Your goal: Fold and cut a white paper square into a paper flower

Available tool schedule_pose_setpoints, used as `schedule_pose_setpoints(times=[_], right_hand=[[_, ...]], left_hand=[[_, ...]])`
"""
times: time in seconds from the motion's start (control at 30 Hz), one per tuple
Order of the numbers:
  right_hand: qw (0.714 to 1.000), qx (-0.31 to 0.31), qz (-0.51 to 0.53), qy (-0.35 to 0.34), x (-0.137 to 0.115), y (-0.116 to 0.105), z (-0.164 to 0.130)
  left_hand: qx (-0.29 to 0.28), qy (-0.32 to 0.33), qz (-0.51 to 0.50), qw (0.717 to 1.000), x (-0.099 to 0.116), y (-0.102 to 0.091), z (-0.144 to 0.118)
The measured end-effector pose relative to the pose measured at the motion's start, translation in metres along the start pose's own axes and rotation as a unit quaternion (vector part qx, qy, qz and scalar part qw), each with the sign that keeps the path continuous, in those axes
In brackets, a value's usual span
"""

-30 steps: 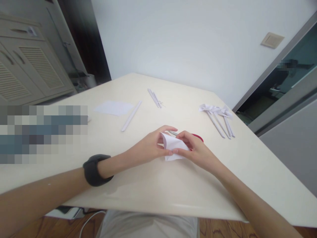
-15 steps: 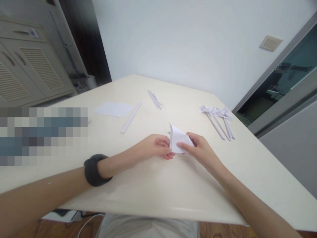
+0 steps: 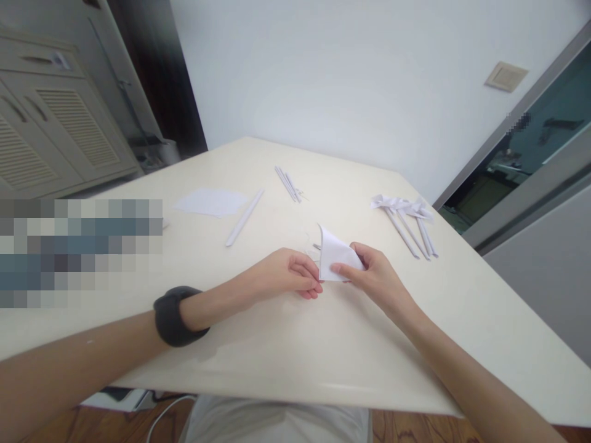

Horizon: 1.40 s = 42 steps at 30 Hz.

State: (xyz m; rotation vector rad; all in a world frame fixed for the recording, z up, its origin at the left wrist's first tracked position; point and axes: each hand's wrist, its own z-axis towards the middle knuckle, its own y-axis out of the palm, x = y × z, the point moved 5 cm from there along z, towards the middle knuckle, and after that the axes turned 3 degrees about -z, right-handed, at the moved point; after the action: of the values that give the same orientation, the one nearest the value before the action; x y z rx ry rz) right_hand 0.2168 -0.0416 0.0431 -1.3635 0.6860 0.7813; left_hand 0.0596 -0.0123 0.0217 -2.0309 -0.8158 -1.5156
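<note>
My right hand (image 3: 372, 271) grips a folded sheet of white paper (image 3: 339, 255), thumb on the near face and fingers partly hidden behind. The paper stands tilted above the table. Close to its lower left corner is my left hand (image 3: 302, 274), fingers curled and thumb near the forefinger. Whether it holds something thin between the fingertips is too small to make out. A small grey metallic tip (image 3: 316, 247) shows past the paper's left edge, the rest of it hidden. Fine thread (image 3: 307, 235) lies close by.
Flat white sheets (image 3: 210, 202) and a long rolled paper tube (image 3: 244, 218) lie on the left of the cream table (image 3: 277, 363). Thin paper rolls (image 3: 287, 184) are at the back. At right sit several paper tubes (image 3: 402, 234) beneath crumpled paper strips (image 3: 401, 207).
The folded paper and my right hand have shifted slightly right and up. My left thumb, earlier overlapping the paper's lower left corner, is now just off to its left.
</note>
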Motion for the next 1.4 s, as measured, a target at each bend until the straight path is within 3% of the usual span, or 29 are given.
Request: schedule_pose_setpoints(times=[0.83, 1.1, 1.17, 1.4], right_hand=[[1.000, 0.016, -0.007, -0.018, -0.0033, 0.0012, -0.0039], [0.999, 0.027, -0.006, -0.031, -0.0054, 0.0028, -0.0057], [1.000, 0.012, 0.002, -0.029, -0.0065, 0.0020, -0.0045], [0.987, -0.132, 0.089, 0.006, -0.0095, 0.0021, -0.0032]], left_hand=[[-0.011, 0.002, 0.004, 1.000, 0.0019, -0.0004, -0.0021], [0.012, 0.033, 0.002, 0.999, -0.0020, -0.0013, 0.0003], [0.014, 0.040, 0.000, 0.999, -0.0035, -0.0013, 0.0017], [0.019, 0.071, 0.048, 0.996, -0.0012, -0.0013, -0.0002]])
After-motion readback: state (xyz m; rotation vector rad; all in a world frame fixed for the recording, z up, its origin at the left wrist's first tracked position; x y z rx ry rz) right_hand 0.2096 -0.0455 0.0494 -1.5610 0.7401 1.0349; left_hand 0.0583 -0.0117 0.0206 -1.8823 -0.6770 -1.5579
